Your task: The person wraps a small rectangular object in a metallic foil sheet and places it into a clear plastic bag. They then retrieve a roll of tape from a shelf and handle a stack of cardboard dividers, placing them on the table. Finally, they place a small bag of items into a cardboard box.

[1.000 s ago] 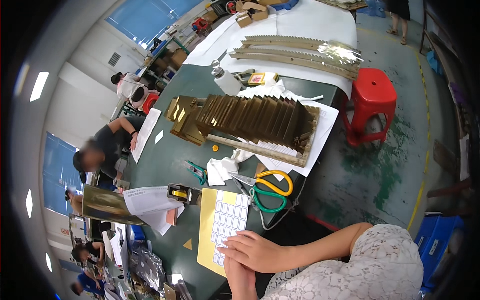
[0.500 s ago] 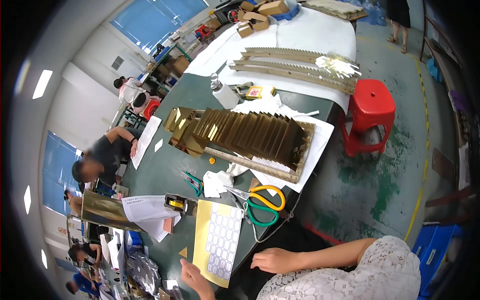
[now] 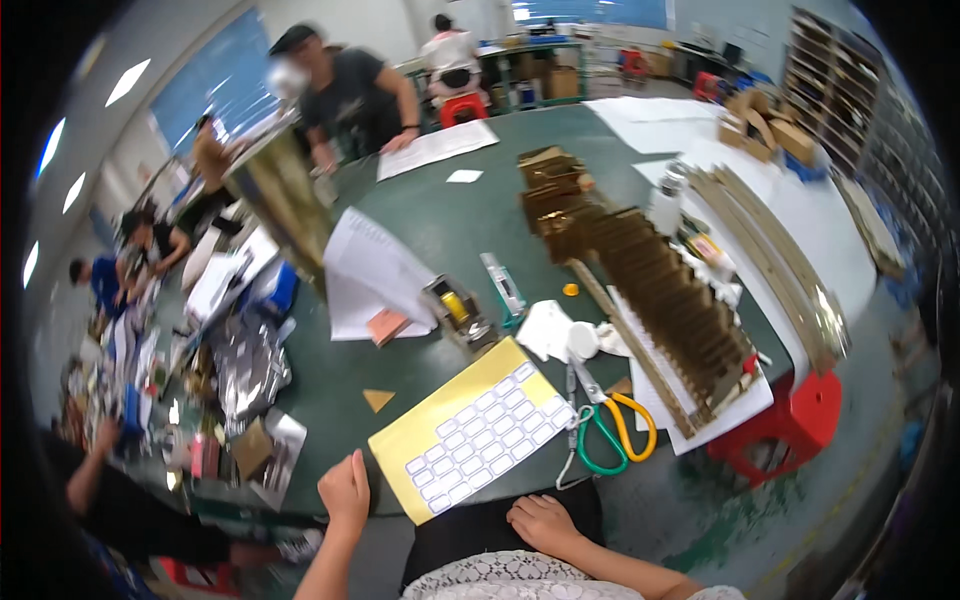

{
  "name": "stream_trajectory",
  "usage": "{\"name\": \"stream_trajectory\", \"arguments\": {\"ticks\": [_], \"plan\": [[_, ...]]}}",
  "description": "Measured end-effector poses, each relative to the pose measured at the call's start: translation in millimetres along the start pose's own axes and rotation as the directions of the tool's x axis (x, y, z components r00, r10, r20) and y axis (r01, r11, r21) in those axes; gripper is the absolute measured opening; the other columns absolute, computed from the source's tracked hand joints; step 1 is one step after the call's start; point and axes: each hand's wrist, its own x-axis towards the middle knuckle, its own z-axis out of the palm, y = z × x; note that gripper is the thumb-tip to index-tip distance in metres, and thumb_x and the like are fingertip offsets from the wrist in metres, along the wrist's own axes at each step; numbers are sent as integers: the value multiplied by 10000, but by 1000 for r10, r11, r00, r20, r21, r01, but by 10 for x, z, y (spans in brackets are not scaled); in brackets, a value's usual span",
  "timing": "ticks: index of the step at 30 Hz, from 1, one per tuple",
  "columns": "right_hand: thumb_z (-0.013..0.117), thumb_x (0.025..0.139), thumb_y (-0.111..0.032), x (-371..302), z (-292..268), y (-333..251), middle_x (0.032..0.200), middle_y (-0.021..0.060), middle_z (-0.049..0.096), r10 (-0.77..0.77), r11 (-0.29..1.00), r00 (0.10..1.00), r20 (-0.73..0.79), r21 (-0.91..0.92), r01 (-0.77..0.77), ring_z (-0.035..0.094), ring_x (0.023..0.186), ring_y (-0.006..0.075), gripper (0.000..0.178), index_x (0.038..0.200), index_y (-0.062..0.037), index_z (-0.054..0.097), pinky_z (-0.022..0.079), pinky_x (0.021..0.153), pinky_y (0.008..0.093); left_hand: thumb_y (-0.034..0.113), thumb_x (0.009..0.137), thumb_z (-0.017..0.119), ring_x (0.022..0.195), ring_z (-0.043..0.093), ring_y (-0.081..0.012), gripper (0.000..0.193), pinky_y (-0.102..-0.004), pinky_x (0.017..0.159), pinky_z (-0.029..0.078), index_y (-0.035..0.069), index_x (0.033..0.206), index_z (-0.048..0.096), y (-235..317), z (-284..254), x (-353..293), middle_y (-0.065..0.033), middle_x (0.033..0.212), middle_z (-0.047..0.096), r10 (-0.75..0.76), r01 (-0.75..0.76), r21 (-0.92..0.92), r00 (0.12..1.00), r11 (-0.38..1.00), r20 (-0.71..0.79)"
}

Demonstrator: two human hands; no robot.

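Note:
A yellow backing sheet of white, blue-edged labels (image 3: 490,425) lies at the near table edge. Just left of its lower corner is my left hand (image 3: 345,490), fingers curled in with the thumb up and nothing visible in it. My right hand (image 3: 543,522) rests on my dark-clad lap below the sheet, fingers laid out and holding nothing. Scissors with one green and one orange handle (image 3: 640,428) sit by the sheet's right end. Beyond the sheet are a tape dispenser (image 3: 460,312), a box cutter (image 3: 503,287) and crumpled white tissue (image 3: 545,330).
On the right, a row of brass-coloured plates (image 3: 660,290) stands in a rack, with a white bottle (image 3: 666,200) behind. A curled metal sheet (image 3: 280,205) and white papers (image 3: 372,270) stand at left. A co-worker (image 3: 355,100) leans on the far side; a red stool (image 3: 800,420) stands at right.
The view has swung left and levelled, so the table sits differently in it. My left hand has its fingers curled in now; my right hand remains on my lap.

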Motion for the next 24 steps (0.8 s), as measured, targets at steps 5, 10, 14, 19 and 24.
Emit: {"name": "stream_trajectory", "arguments": {"ticks": [5, 10, 14, 19, 24], "plan": [[620, 748, -108, 66, 101, 18, 773, 25, 563, 19, 1000, 998, 60, -17, -18, 576, 760, 213, 27, 766, -114, 601, 438, 696, 350, 187, 915, 508, 503, 514, -349, 313, -435, 464, 370, 41, 639, 493, -26, 75, -2, -161, 538, 486, 10, -12, -31, 998, 999, -60], [607, 745, -97, 161, 262, 43, 779, 30, 584, -73, 996, 988, 135, 60, 65, 587, 756, 229, 36, 769, -122, 614, 449, 699, 361, 223, 914, 512, 518, 540, -335, 295, -434, 466, 403, 54, 673, 487, -11, 19, -29, -140, 546, 514, -51, 53, 11, 993, 999, -109], [594, 765, -103, 252, 355, 43, 772, 34, 570, -158, 985, 967, 201, 98, 141, 586, 743, 236, 36, 780, -133, 604, 458, 674, 367, 230, 917, 507, 526, 553, -322, 309, -431, 466, 408, 57, 662, 480, -1, 54, -20, -130, 553, 519, -92, 91, -15, 986, 996, -142], [585, 768, -90, 367, 433, -36, 762, 56, 552, -259, 960, 928, 269, 181, 215, 576, 785, 247, 22, 774, -108, 594, 455, 712, 376, 244, 912, 514, 530, 563, -321, 317, -423, 468, 423, 66, 650, 496, -11, 57, -36, -122, 558, 544, -81, 87, 20, 979, 996, -188], [575, 786, -85, 467, 521, -90, 796, 70, 581, -290, 946, 891, 349, 248, 210, 578, 819, 254, 54, 828, -93, 608, 449, 741, 383, 247, 930, 487, 550, 567, -329, 311, -426, 484, 421, 64, 679, 508, -52, 68, -57, -130, 573, 550, -141, 138, -30, 975, 990, -171]]}}
